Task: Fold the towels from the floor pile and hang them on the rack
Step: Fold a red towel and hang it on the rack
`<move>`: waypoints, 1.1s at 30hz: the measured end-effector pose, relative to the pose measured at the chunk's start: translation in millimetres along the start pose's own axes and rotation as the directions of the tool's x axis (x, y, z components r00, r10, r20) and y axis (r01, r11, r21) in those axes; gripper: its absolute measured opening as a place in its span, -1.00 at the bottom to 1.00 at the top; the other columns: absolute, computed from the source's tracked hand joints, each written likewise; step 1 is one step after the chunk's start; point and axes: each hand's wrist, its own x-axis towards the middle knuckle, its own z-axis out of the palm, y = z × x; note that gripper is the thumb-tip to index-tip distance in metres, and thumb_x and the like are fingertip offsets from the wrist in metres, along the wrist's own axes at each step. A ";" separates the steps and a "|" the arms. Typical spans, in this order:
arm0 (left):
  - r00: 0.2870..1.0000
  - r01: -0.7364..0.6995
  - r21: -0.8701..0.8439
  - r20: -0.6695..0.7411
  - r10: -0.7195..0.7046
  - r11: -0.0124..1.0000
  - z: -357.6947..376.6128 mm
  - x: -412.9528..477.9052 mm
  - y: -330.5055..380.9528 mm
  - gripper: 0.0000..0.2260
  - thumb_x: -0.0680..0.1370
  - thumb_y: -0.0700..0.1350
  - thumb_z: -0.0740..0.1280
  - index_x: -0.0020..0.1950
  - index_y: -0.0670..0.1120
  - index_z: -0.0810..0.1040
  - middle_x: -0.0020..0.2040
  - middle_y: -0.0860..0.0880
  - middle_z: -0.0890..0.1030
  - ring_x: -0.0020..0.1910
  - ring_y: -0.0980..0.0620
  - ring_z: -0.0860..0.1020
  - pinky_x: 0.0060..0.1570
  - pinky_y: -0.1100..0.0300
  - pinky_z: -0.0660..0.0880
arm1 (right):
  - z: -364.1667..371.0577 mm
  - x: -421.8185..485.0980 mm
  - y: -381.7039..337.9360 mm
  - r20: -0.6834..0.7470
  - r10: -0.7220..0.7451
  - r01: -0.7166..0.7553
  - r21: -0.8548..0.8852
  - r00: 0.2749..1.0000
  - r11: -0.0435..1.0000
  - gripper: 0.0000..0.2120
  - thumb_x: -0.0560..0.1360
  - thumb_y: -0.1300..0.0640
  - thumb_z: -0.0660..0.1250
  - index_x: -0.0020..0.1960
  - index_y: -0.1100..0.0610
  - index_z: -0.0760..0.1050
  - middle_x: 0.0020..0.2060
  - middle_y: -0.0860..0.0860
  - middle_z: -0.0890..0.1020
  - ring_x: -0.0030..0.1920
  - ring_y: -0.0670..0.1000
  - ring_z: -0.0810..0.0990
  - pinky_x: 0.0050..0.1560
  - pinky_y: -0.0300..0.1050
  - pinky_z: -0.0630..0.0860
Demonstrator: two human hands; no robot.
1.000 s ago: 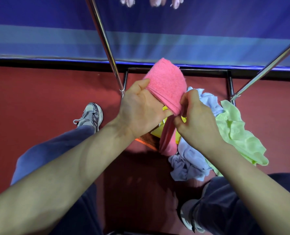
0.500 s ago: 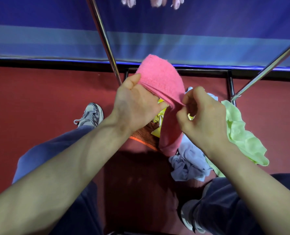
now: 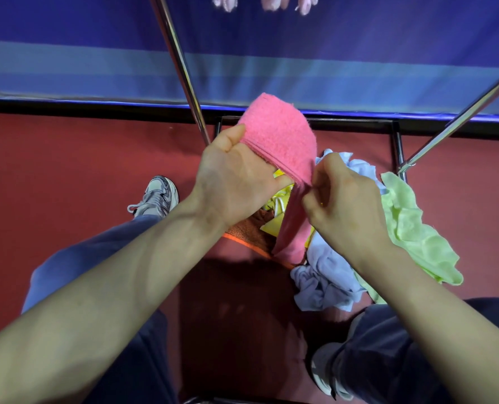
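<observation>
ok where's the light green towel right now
The light green towel lies crumpled on the red floor at the right of the head view, against the pale blue towel, just below the foot of the right rack pole.

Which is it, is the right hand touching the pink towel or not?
Touching. The head view shows the right hand pinching the lower edge of the pink towel between its fingertips, with no gap between them.
</observation>
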 end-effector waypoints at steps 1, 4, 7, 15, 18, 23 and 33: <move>1.000 0.005 0.006 0.000 -0.005 1.000 0.5 0.1 0.0 -0.49 0.64 0.04 0.03 0.54 -0.13 0.33 0.45 -0.18 0.48 0.46 -0.17 0.41 0.35 -0.25 0.32 | -0.7 0.9 0.9 -0.005 0.009 -0.009 0.001 1.000 1.000 -0.85 0.34 0.13 0.20 -0.12 0.17 0.35 -0.37 0.07 0.53 -0.35 0.24 0.50 -0.34 0.11 0.47; 1.000 0.018 0.016 0.009 -0.018 1.000 1.1 -1.0 -0.8 -0.49 0.64 0.04 0.03 0.52 -0.16 0.34 0.45 -0.21 0.47 0.46 -0.18 0.40 0.33 -0.23 0.33 | 0.2 0.6 0.7 0.014 -0.019 0.019 0.006 1.000 1.000 -0.86 0.33 0.14 0.21 -0.14 0.15 0.34 -0.38 0.07 0.52 -0.36 0.23 0.49 -0.35 0.13 0.47; 1.000 0.024 0.014 0.019 -0.024 1.000 -0.1 -1.4 -1.0 -0.49 0.65 0.04 0.01 0.51 -0.18 0.35 0.44 -0.21 0.48 0.45 -0.18 0.41 0.35 -0.24 0.32 | 1.7 -2.7 -3.1 0.040 -0.036 0.036 0.021 0.999 0.999 -0.87 0.33 0.13 0.19 -0.15 0.14 0.33 -0.38 0.06 0.50 -0.37 0.23 0.48 -0.35 0.14 0.47; 1.000 0.012 0.017 0.024 -0.013 1.000 0.1 -1.3 -0.2 -0.48 0.65 0.04 0.01 0.55 -0.14 0.31 0.45 -0.19 0.47 0.46 -0.17 0.41 0.34 -0.26 0.34 | -2.3 -2.5 -5.5 -0.002 -0.021 0.021 0.076 1.000 0.997 -0.88 0.31 0.14 0.23 -0.18 0.12 0.33 -0.43 0.04 0.47 -0.41 0.22 0.44 -0.35 0.15 0.46; 1.000 0.008 0.012 0.024 -0.008 1.000 -1.5 -0.5 0.6 -0.48 0.65 0.04 0.01 0.56 -0.13 0.30 0.47 -0.19 0.45 0.47 -0.18 0.40 0.37 -0.27 0.32 | -3.0 -3.5 -6.8 -0.032 -0.013 0.017 0.117 0.999 0.993 -0.88 0.30 0.17 0.23 -0.19 0.11 0.31 -0.44 0.02 0.42 -0.42 0.20 0.39 -0.37 0.15 0.43; 1.000 0.022 0.022 0.022 -0.022 1.000 -2.0 -0.3 -0.1 -0.48 0.64 0.04 0.02 0.55 -0.16 0.32 0.46 -0.20 0.46 0.47 -0.18 0.40 0.37 -0.25 0.33 | -2.4 -4.1 -7.4 0.050 -0.048 0.043 0.104 0.998 0.994 -0.88 0.30 0.12 0.21 -0.19 0.10 0.31 -0.41 0.01 0.45 -0.39 0.19 0.43 -0.35 0.13 0.44; 0.999 0.026 -0.066 0.040 -0.024 0.997 15.8 -8.5 -13.1 -0.49 0.65 0.05 0.03 0.51 -0.17 0.38 0.43 -0.21 0.49 0.46 -0.19 0.40 0.33 -0.24 0.33 | 5.1 -7.1 -12.9 -0.059 0.229 -0.220 0.131 0.972 0.967 -0.59 0.35 -0.20 0.27 -0.07 -0.06 0.09 -0.31 -0.07 0.47 -0.33 0.14 0.50 -0.32 0.03 0.42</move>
